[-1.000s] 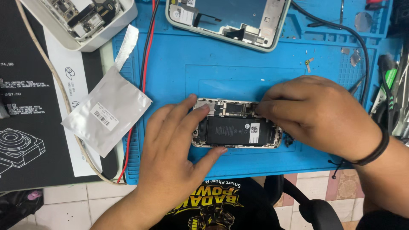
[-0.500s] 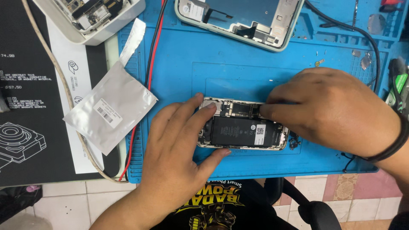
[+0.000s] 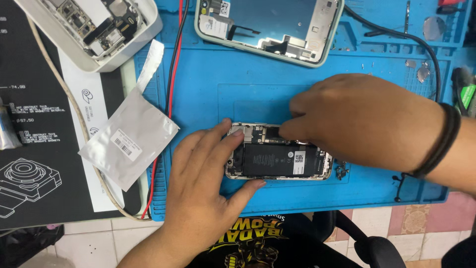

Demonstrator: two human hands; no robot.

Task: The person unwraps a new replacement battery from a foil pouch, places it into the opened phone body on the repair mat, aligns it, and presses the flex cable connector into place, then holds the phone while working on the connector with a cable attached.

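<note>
Head view: opened phone (image 3: pixel 277 151) flat on blue mat (image 3: pixel 208 84), near centre. Left hand (image 3: pixel 208 183) spread, bracing left end, thumb at near edge. Right hand (image 3: pixel 362 119) fingertips pressed together on far board area; pinched item not discernible. Likely light, rigid, fragile inside; best held by frame edges.

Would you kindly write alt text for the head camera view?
Two bare hands work on an opened phone on a blue mat: the left hand steadies its end, the right hand fingers its top edge. A silver pouch lies left.
</note>
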